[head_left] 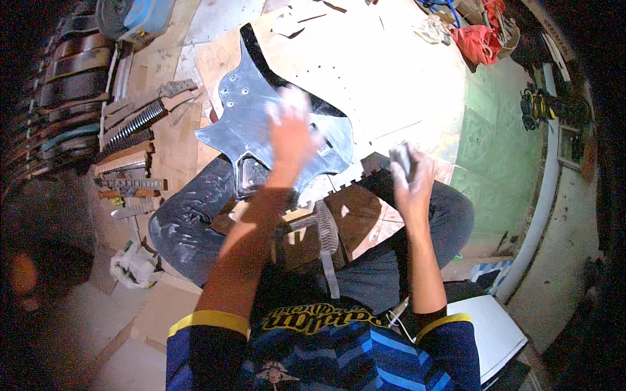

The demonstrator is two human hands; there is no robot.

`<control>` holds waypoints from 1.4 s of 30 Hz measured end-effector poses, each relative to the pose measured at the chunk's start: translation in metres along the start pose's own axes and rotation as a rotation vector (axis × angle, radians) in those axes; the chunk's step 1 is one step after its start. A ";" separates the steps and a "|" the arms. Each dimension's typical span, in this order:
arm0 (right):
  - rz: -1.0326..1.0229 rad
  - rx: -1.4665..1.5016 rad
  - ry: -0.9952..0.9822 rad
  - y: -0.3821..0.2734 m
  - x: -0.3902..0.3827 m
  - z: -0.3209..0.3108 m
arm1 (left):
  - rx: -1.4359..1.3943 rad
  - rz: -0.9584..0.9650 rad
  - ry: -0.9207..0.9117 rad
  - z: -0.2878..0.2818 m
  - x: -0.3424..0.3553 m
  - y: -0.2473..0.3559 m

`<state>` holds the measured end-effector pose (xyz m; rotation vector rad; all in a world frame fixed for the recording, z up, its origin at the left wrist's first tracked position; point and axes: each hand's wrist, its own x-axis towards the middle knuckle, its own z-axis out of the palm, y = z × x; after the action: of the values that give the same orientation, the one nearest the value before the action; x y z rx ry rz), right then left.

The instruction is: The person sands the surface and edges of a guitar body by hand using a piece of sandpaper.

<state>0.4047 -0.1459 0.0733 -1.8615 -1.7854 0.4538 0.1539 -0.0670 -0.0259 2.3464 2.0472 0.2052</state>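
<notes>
A dark guitar body, filmed with pale dust, lies on the work board in front of me. Its pointed horns, several small holes and cut-out cavities show. My left hand is over its face, blurred by motion, with dusty fingers stretched out and apart; it seems to touch the surface. To the right, off the body, my right hand is closed around a small grey block that looks like a sanding block.
The brightly lit board has a notched near edge above my legs. Several guitar necks lie at the left, beside a rack of dark curved pieces. A red cloth or bag sits at the far right, near green flooring.
</notes>
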 end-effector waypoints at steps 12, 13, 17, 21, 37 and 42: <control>0.210 0.448 0.235 0.024 0.004 0.005 | -0.236 0.152 -0.090 -0.020 -0.030 0.026; 0.223 0.466 0.214 0.024 0.005 0.005 | -0.159 0.085 -0.061 -0.024 -0.025 0.021; 0.258 0.507 0.169 0.016 0.007 0.007 | -0.105 0.152 -0.092 -0.031 -0.038 0.038; 0.239 0.444 0.124 0.011 0.006 0.000 | -0.122 0.401 -0.329 -0.040 -0.057 0.055; 0.205 0.390 0.066 0.007 0.004 0.009 | -0.089 0.285 -0.243 -0.044 -0.046 0.022; 0.226 0.441 0.072 0.002 0.005 0.012 | -0.163 -0.074 -0.064 -0.031 -0.048 0.023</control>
<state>0.3998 -0.1396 0.0633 -1.7376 -1.3013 0.7833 0.1667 -0.1200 0.0033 2.1512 2.0009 0.2802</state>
